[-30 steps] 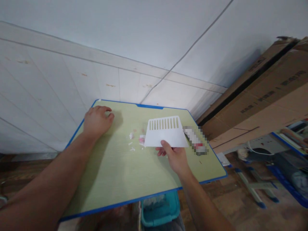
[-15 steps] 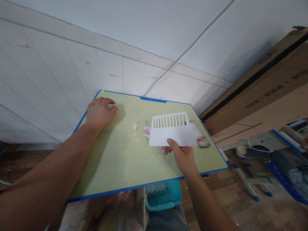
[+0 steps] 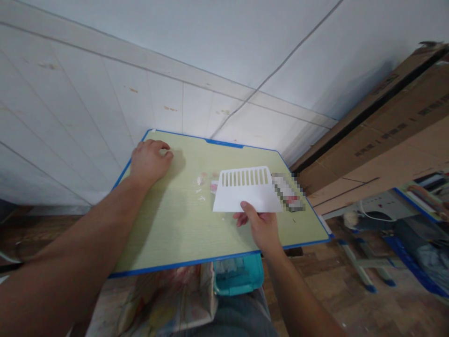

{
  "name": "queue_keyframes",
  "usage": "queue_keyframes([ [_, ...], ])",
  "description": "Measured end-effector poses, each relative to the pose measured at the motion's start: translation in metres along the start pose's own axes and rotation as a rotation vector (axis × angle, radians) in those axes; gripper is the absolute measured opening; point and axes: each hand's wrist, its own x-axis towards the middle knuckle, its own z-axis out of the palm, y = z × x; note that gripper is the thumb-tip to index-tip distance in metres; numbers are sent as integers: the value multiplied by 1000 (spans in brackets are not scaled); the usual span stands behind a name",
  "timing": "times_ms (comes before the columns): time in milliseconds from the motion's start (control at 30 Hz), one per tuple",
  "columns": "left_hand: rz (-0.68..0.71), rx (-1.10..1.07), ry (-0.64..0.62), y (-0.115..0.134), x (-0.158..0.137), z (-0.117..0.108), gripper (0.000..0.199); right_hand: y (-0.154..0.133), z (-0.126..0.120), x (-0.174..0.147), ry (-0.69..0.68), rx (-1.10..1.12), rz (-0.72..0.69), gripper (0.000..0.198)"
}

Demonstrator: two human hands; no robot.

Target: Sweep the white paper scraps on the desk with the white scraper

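Observation:
A white plastic scraper (image 3: 247,194) with a row of long slots along its far side is held over the desk top. My right hand (image 3: 261,224) grips its near edge, thumb on top and fingers underneath. At the far left corner of the pale green desk top (image 3: 164,234), my left hand (image 3: 150,157) rests with bent fingers; thumb and forefinger are apart and nothing shows between them. Small white scraps (image 3: 200,196) lie between the two hands. Partly under the scraper is a pinkish piece of paper or wrapper (image 3: 213,186).
A pixelated item (image 3: 289,192) lies at the desk's right. Large cardboard boxes (image 3: 386,140) lean beyond it. A white wall (image 3: 196,107) with a grey cable backs the desk. Below the front edge are a teal bin (image 3: 240,276) and a patterned bag (image 3: 189,299).
The scraper and my right hand have shifted slightly left, showing more of the pixelated item. My left hand stays at the far left corner; the view has moved a little.

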Motion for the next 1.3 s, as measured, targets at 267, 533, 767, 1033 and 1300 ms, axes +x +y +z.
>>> queue_keyframes([
  [267,16,-2,11,-2,0,2,52,-11,-9,-19,-26,-43,33,34],
  [533,-1,-19,29,-1,-1,3,47,-7,-13,-34,-86,-77,42,39],
  [767,12,-38,34,3,-5,-1,49,-2,-13,-45,-82,-66,50,45],
  [1033,11,-72,57,-7,2,9,47,-11,-11,-54,-137,-60,94,40],
  [1300,12,-71,49,-7,0,7,43,-10,-8,-59,-180,-52,94,40],
])
